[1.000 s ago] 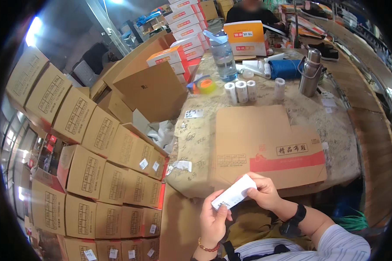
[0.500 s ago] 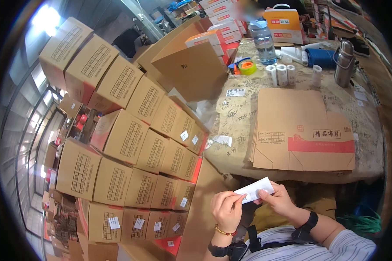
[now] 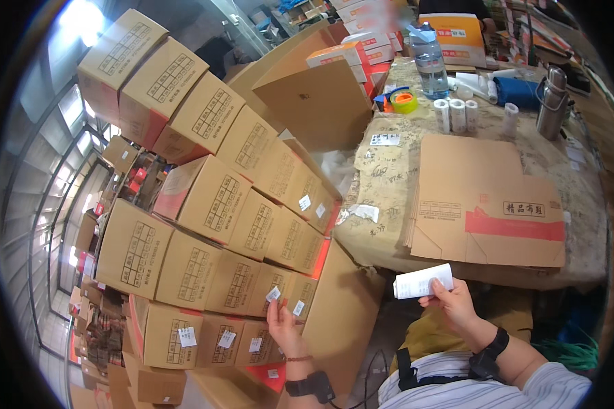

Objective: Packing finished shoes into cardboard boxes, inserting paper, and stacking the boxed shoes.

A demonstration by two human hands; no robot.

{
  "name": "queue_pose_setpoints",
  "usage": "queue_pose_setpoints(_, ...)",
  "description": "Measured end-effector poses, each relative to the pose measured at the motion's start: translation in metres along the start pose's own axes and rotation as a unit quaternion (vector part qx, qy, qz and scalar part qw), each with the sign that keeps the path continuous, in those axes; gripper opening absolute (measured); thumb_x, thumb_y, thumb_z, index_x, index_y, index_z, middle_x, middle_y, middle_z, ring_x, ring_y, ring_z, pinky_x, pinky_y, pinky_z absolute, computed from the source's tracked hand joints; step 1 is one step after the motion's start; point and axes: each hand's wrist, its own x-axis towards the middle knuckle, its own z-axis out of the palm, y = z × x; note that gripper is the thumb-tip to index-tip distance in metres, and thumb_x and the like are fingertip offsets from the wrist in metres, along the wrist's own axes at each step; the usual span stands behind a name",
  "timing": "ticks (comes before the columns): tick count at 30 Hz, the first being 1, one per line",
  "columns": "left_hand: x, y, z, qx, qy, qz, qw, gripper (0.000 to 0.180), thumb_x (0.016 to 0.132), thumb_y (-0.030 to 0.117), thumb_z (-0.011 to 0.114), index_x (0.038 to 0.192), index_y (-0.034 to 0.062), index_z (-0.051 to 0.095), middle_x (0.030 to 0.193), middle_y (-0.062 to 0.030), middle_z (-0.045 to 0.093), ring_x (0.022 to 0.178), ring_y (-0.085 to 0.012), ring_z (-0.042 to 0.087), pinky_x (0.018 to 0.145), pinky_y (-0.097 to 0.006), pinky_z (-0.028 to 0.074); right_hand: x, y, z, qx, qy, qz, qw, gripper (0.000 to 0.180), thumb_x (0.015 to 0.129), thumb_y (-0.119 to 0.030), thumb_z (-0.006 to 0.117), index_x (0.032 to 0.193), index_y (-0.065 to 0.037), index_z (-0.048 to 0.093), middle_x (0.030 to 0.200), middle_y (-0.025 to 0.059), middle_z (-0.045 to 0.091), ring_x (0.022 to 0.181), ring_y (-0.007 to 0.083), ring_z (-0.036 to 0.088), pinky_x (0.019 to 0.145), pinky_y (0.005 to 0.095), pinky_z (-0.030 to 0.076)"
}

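My left hand reaches out to the stacked cardboard cartons, its fingertips at a small white label against a carton front. The label seems pinched at the fingertips; whether it touches the carton I cannot make out. In front of my body, my right hand is closed on a roll of white labels, thumb on top. Another white label sits on the carton just right of my left fingertips. Lower cartons carry similar labels.
Flat folded cartons lie on the cloth-covered table. Farther back stand several white rolls, tape rolls, a water bottle and a steel flask. A large cardboard sheet leans beside the stack.
My left hand has left the label roll and moved left to the carton stack with a label. My right hand still holds the roll. The view has shifted slightly.
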Motion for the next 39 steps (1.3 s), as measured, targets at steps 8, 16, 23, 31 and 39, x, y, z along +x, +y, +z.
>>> queue_pose_setpoints(8,-0.013,0.037,0.041,-0.025,0.066,-0.144,0.987,0.049,0.092,0.010,0.052,0.138,0.0084,0.034,0.124,-0.0057,0.047,0.103,-0.0146,0.049,0.080,-0.030,0.043,-0.004,-0.007,0.005,0.026,-0.039,0.004,0.999,0.026,0.094,-0.021,0.055,0.103,0.003,0.062,0.094,0.0115,0.066,0.077,0.0154,0.065,0.070,0.0280,0.055)
queue_pose_setpoints(16,-0.099,0.041,0.101,-0.056,-0.465,-0.187,0.863,0.052,0.095,0.029,0.053,0.137,0.0051,0.033,0.116,-0.0073,0.052,0.101,-0.0144,0.054,0.082,-0.026,0.047,-0.004,-0.018,0.023,-0.264,-0.196,-0.316,0.890,0.017,0.090,-0.011,0.060,0.100,0.003,0.064,0.113,0.0106,0.054,0.095,0.0154,0.058,0.073,0.0251,0.050)
queue_pose_setpoints(23,-0.109,0.031,0.116,0.084,-0.396,0.148,0.902,0.054,0.095,0.031,0.051,0.137,0.0028,0.031,0.111,-0.0076,0.051,0.093,-0.0138,0.053,0.077,-0.028,0.047,-0.005,-0.021,0.015,-0.024,-0.179,0.050,0.982,0.022,0.092,-0.015,0.059,0.104,0.002,0.062,0.094,0.0044,0.058,0.075,0.0090,0.059,0.065,0.0230,0.051)
queue_pose_setpoints(31,-0.119,0.032,0.122,0.007,-0.363,0.085,0.928,0.052,0.097,0.026,0.047,0.138,0.0008,0.029,0.108,-0.0080,0.052,0.086,-0.0132,0.052,0.075,-0.027,0.045,-0.008,-0.021,0.016,-0.263,-0.105,-0.166,0.945,0.018,0.086,-0.014,0.065,0.095,0.001,0.067,0.095,0.0091,0.062,0.079,0.0121,0.062,0.063,0.0243,0.049)
queue_pose_setpoints(39,-0.108,0.028,0.108,-0.061,-0.371,-0.089,0.922,0.040,0.095,0.021,0.051,0.127,-0.0019,0.043,0.104,-0.0088,0.059,0.088,-0.0139,0.059,0.071,-0.025,0.050,-0.001,-0.019,0.006,-0.286,-0.191,-0.293,0.892,0.021,0.081,-0.011,0.069,0.098,0.001,0.067,0.108,0.0153,0.061,0.094,0.0242,0.061,0.078,0.0313,0.049)
